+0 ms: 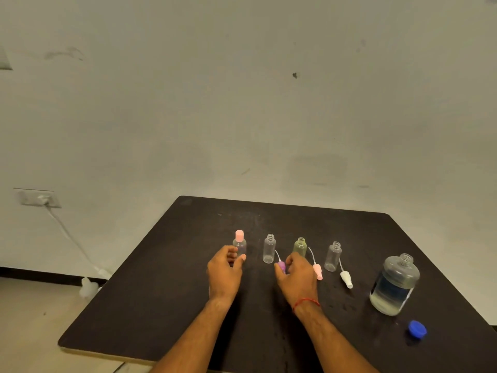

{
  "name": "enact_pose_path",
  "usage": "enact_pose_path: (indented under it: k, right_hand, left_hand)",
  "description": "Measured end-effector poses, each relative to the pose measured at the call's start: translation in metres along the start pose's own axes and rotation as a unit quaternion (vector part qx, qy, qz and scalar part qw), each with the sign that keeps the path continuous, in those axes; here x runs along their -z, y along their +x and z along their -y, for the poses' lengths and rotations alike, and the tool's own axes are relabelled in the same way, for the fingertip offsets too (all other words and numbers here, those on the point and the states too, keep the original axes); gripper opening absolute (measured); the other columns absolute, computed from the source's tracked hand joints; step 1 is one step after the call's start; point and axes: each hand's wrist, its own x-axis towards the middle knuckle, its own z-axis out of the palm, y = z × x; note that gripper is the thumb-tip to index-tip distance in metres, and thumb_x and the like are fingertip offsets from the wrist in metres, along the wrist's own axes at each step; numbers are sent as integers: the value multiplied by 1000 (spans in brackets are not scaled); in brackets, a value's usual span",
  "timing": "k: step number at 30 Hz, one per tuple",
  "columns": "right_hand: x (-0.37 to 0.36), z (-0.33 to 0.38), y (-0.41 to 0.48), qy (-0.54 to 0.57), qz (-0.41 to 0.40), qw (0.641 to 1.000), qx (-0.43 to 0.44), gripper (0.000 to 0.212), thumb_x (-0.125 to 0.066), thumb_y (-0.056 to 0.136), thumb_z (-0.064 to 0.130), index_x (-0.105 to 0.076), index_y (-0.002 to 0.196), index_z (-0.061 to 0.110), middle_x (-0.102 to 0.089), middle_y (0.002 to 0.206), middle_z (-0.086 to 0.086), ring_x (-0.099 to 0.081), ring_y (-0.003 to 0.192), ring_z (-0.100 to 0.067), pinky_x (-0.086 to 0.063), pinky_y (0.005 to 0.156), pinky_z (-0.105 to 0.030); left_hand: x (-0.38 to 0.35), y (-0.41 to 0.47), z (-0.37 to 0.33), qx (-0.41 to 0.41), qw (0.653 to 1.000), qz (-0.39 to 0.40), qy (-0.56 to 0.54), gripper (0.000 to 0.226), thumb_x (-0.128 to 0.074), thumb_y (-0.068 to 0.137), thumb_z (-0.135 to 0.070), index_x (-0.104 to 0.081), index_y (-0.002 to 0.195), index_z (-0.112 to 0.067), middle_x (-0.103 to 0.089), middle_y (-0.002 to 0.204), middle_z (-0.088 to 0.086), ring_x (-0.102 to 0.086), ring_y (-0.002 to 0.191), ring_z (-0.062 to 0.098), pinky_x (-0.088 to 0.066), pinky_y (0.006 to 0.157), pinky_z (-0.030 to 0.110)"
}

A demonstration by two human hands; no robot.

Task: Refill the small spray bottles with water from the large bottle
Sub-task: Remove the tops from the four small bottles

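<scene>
Landmark = big bottle: it stands uncapped near the right edge of the table, roughly half full of water. Far left of it, off the table: wall socket, with a cable running down to the floor. On the table, a row of four small bottles stands upright, all left of the big bottle. Farthest out is the pink-cap bottle, the only one closed. Left hand is curled at its base, fingers on its left and thumb in front, hiding the bottom. Can't tell if that's real contact or just close. Next toward the big bottle is the left clear bottle, neck open. Purple sprayer is just in front of it, pinched between thumb and fingers of the right hand, dip tube sticking up past the bottle. Red thread on that wrist. The right hand blocks the lower part of the green bottle, also open. Pink sprayer lies flat just beside the hand, on the big-bottle side. Right clear bottle is open and nearest the big bottle, with the white sprayer lying in front of it. Blue cap sits in front of the big bottle, slightly to its right and apart from it.
</scene>
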Motion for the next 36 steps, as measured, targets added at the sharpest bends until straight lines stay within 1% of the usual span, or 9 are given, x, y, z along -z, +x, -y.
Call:
enact_pose_path:
  k: [3, 5, 10, 14, 18, 22, 26, 31, 36]
  right_hand:
    - [-1, 14, 2, -3, -6, 999, 33, 29, -76, 78, 27, -48, 69, 21, -53, 66, 5, -51, 58, -10, -44, 56, -25]
    - [-1, 25, 3, -4, -13, 998, 64, 28, -77, 77, 27, -51, 73, 19, -53, 67, 4, -51, 59, -11, -47, 59, -29]
    - [-5, 42, 2, 11, -2, 993, 120, 23, -78, 79, 26, -56, 82, 21, -53, 75, 7, -49, 63, -4, -43, 61, -12]
    - [-6, 54, 3, 16, 6, 989, 146, 22, -77, 79, 25, -56, 86, 22, -52, 75, 9, -50, 64, -3, -43, 59, -11]
    - [-6, 63, 10, 19, 18, 988, 152, 21, -76, 80, 28, -56, 88, 24, -52, 75, 10, -52, 65, -5, -48, 60, -18]
    - [-9, 75, 20, 11, 37, 987, 158, 24, -74, 80, 37, -58, 94, 25, -53, 76, 11, -52, 65, -4, -44, 59, -17]
    - [-12, 94, 32, 10, 80, 987, 141, 34, -66, 80, 53, -59, 102, 28, -59, 75, 9, -57, 68, -6, -48, 61, -22]
    - [-13, 110, 44, -42, 150, 977, 147, 21, -66, 84, 40, -57, 79, 22, -63, 75, 2, -59, 72, -18, -50, 61, -30]
    - [-10, 118, 41, -100, 176, 962, 186, 11, -61, 88, 30, -53, 85, 23, -64, 88, -3, -59, 82, -24, -49, 69, -33]
  left_hand:
    - [3, 6, 5, 3, 1000, -13, 26, 31, -86, 79, -25, -62, 98, -28, -63, 90, -13, -63, 84, 5, -48, 67, 14]
    - [2, 12, 9, 5, 999, -8, 38, 43, -88, 75, -28, -58, 105, -27, -59, 99, -13, -60, 88, 5, -49, 73, 17]
    - [-7, 27, 13, 27, 998, 40, 49, 63, -89, 74, -32, -56, 127, -20, -55, 118, -7, -58, 107, 10, -52, 90, 26]
    - [-11, 33, 12, 20, 997, 64, 44, 41, -87, 78, -26, -62, 111, -27, -62, 111, -8, -61, 95, 7, -43, 73, 12]
    - [-8, 32, 9, 14, 998, 66, 8, 32, -84, 81, -23, -58, 90, -39, -67, 97, -16, -63, 89, 0, -43, 69, 11]
    - [2, 29, 8, -15, 998, 61, -8, 27, -83, 83, -33, -61, 98, -31, -68, 96, -14, -66, 89, 2, -51, 72, 16]
    - [11, 24, 1, -66, 996, 55, -8, 27, -81, 83, -40, -59, 98, -38, -68, 89, -15, -65, 84, -1, -52, 65, 12]
    - [18, 21, -7, -120, 990, 66, 0, 28, -77, 85, -40, -62, 108, -40, -69, 97, -19, -67, 92, -3, -57, 75, 17]
    - [24, 20, -7, -136, 989, 60, 0, 26, -76, 85, -43, -66, 109, -37, -70, 93, -21, -66, 90, -5, -53, 73, 11]
